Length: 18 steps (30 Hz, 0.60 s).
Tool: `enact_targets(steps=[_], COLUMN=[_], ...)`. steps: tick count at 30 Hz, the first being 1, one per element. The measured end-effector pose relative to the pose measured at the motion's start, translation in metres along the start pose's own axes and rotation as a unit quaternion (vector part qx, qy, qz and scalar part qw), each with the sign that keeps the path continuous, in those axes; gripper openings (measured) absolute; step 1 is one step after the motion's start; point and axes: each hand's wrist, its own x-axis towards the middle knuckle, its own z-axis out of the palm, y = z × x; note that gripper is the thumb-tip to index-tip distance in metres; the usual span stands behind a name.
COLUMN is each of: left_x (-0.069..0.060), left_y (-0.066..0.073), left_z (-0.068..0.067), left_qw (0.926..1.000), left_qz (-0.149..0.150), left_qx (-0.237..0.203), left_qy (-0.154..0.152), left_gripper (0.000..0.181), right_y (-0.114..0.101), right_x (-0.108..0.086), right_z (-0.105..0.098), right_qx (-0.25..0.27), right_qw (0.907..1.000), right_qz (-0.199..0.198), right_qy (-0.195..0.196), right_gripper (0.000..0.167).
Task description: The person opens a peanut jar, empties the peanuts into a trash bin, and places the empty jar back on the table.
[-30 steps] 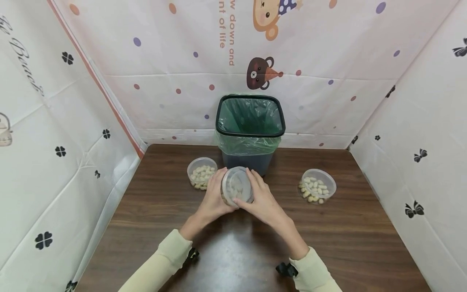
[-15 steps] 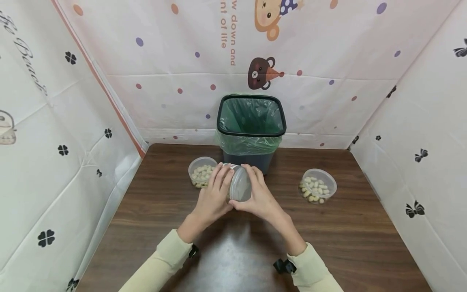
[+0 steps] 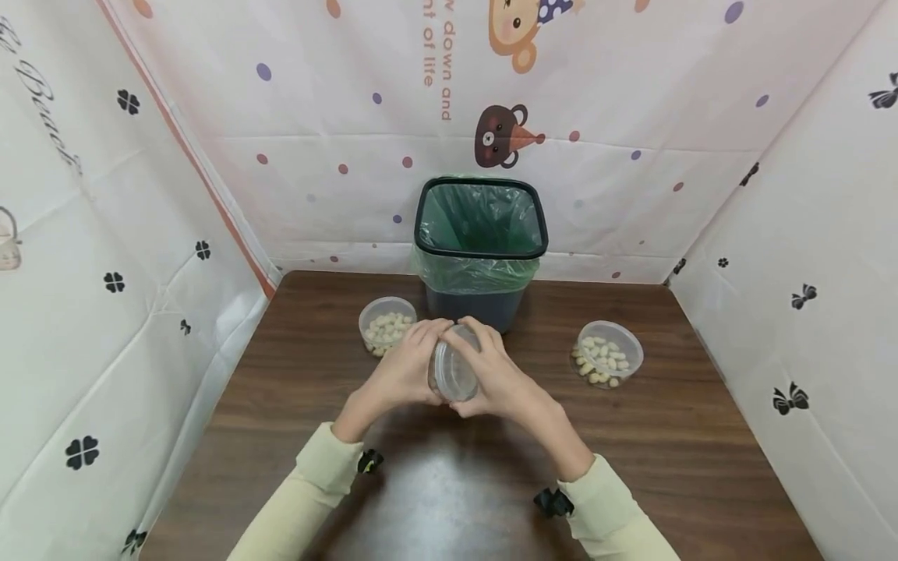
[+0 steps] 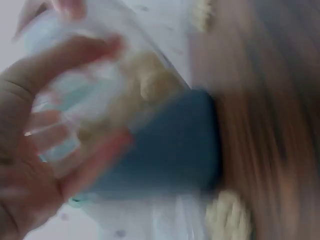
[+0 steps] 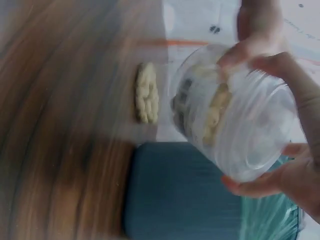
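Between both hands, a clear round plastic jar (image 3: 456,378) with a lid is held tilted above the table, in front of the bin. The left hand (image 3: 407,366) grips its body. The right hand (image 3: 501,383) curls round the lid's rim, thumb on the upper edge. In the right wrist view the jar's lid (image 5: 260,130) faces the right hand, and tan peanuts (image 5: 216,115) show through the side. Motion blurs the left wrist view, where peanuts (image 4: 150,82) appear inside the jar beyond the left fingers (image 4: 100,155).
A dark bin (image 3: 477,308) lined with a green bag stands at the table's back. An open tub of peanuts (image 3: 388,326) sits left of it, another tub (image 3: 607,354) to the right. Patterned cloth walls (image 3: 337,202) enclose the brown table (image 3: 295,389).
The right thumb has shifted from the lid's lower edge to its upper edge. The left hand has regripped, its fingers gathered behind the jar. The tubs and bin stay put.
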Motion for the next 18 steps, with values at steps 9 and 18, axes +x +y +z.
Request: enact_targets(steps=[9, 18], left_x=[-0.009, -0.014], left_y=[-0.001, 0.006], left_z=[-0.006, -0.005], left_qw=[0.9971, 0.9953], left_qz=[-0.062, -0.072], left_qx=[0.004, 0.064], left_qy=[-0.044, 0.01], left_gripper=[0.128, 0.127], right_y=[0.004, -0.005], right_x=[0.001, 0.012], right_z=[0.005, -0.002], right_qx=[0.049, 0.181], right_qw=[0.9984, 0.9679], right_qz=[-0.012, 0.173], right_qy=[-0.026, -0.017], right_gripper=[0.107, 0.101])
